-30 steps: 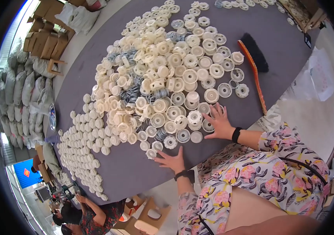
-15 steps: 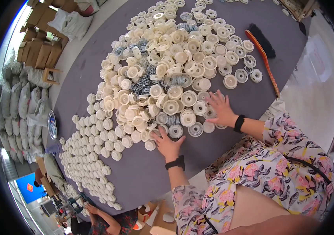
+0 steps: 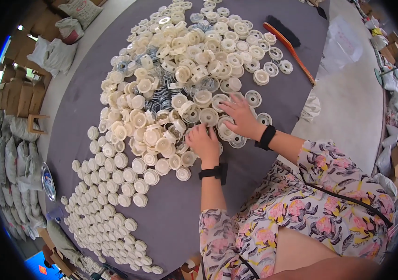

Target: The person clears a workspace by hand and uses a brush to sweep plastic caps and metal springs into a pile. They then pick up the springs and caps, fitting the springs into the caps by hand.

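A large heap of cream-white round plastic parts (image 3: 152,136), shaped like small wheels or spool ends, covers much of the grey table (image 3: 171,214). My left hand (image 3: 202,143) rests at the heap's near edge, its fingers bent down over the parts and the thumb apart. Close by on the right, my right hand (image 3: 242,117) lies palm down with spread fingers touching several round parts. A ribbed white disc (image 3: 208,116) shows between the two hands. Thin grey metal rings (image 3: 161,99) lie bunched inside the heap. What lies under my palms is hidden.
Rows of white round caps (image 3: 101,219) spread over the table's left side. An orange-backed brush (image 3: 292,51) with dark bristles lies at the far right. A shallow dish (image 3: 48,182) sits by the left edge. Sacks (image 3: 17,172) and cardboard boxes (image 3: 19,95) are stacked beyond.
Both hands have come closer together and moved farther into the heap. My left hand's fingers, spread before, are now bent. The view has shifted, and the co-worker at lower left is mostly out of it.
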`<state>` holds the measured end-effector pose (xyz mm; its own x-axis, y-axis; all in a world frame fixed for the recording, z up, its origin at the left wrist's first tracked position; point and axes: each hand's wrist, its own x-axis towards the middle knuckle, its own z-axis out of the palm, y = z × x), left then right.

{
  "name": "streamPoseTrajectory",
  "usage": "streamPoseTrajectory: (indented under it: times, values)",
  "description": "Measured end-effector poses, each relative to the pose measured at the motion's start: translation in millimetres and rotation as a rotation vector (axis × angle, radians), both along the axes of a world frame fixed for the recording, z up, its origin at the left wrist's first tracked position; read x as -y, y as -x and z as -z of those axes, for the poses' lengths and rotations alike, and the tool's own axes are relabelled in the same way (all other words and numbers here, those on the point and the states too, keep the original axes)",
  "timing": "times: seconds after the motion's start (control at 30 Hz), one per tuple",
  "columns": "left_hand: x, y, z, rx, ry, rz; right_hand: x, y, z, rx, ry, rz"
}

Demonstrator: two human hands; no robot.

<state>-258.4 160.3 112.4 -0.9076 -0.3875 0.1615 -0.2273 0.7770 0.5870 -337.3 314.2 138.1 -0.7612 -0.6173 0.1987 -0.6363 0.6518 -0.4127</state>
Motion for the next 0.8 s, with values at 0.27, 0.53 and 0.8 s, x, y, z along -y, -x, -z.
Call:
streamPoseTrajectory:
  times: [0.27,0.53,0.8]
  values:
    - [4,28,-22,0.156,0.164,-0.031,37,11,8,0.391,0.379,0.059]
    - [-3,-123,-6,-0.217,-0.029,-0.328,54,39,4,-0.169,0.242,-0.064]
    - [-32,-258,41,0.162,0.039,-0.543,73,48,16,-0.209,-0.07,-0.133]
